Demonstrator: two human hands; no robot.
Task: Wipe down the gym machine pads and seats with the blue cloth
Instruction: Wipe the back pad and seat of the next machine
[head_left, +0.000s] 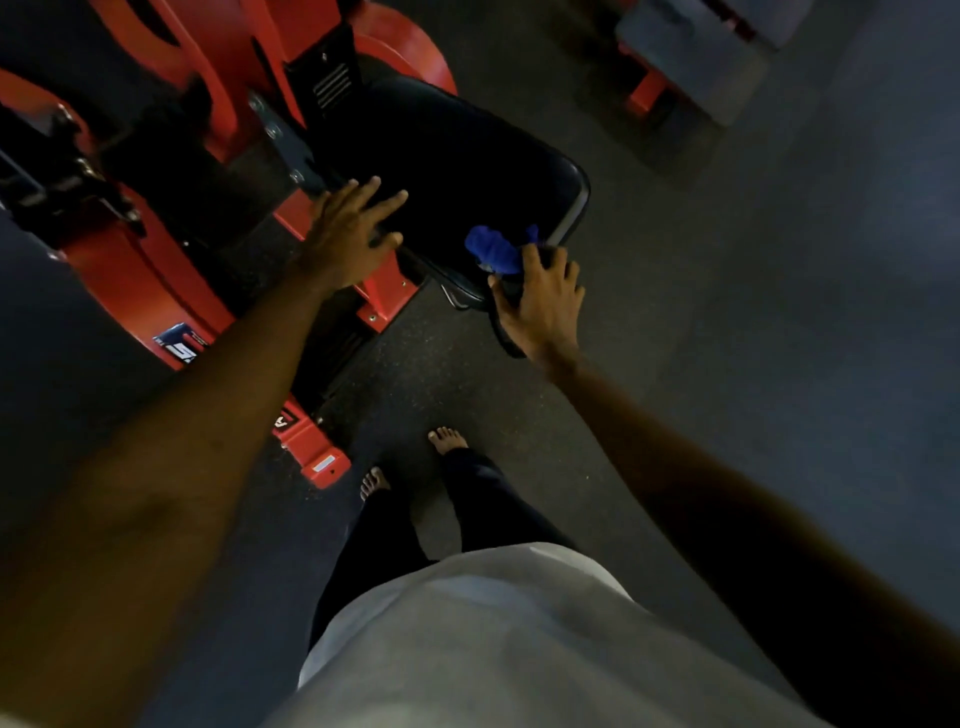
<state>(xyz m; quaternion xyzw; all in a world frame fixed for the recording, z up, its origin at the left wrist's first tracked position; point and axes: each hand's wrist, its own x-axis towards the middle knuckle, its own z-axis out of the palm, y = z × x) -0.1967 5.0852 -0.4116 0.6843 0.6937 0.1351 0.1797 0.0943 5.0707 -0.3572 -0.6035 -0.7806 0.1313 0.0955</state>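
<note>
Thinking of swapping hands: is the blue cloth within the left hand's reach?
Probably yes: the left hand rests on the seat, with nothing between it and the blue cloth, which the right hand grips.

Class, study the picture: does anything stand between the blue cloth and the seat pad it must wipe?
Nothing visible does. The right hand grips the blue cloth at the near corner of the seat pad. The left hand lies spread on the pad's left side, apart from the cloth.

The black seat pad (457, 171) bears the bunched blue cloth (496, 250) at its near edge, above the dark floor (701, 322).
</note>
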